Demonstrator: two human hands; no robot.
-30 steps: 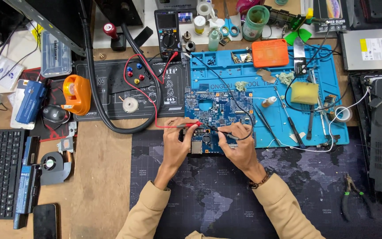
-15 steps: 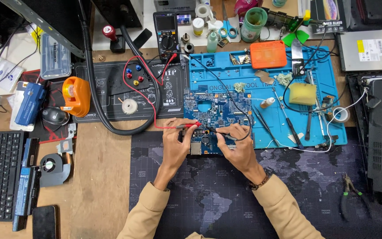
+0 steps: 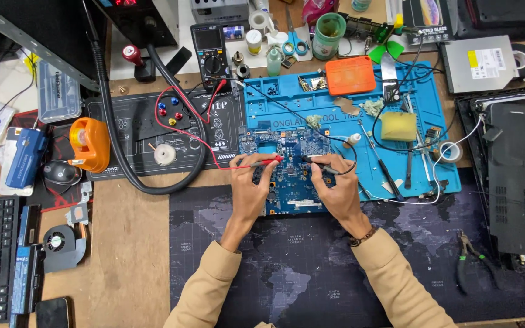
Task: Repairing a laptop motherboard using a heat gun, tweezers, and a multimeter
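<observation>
The blue rectangular printed circuit board (image 3: 290,170) lies at the near edge of the blue silicone work mat (image 3: 439,115), partly over the dark map-printed desk mat (image 3: 311,273). The red-tipped probe (image 3: 261,163) is pinched in the closed fingers of the left hand (image 3: 251,188); the black probe (image 3: 318,160) is pinched likewise in the right hand (image 3: 335,188). Both tips are set on the board's middle. Leads run to the black handheld multimeter (image 3: 211,50). Step judged: point-to-point probing. Steady tip contact is called for next.

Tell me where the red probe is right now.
In the head view, the red probe is pinched in the left hand, its tip on the blue circuit board, facing the black probe.
</observation>
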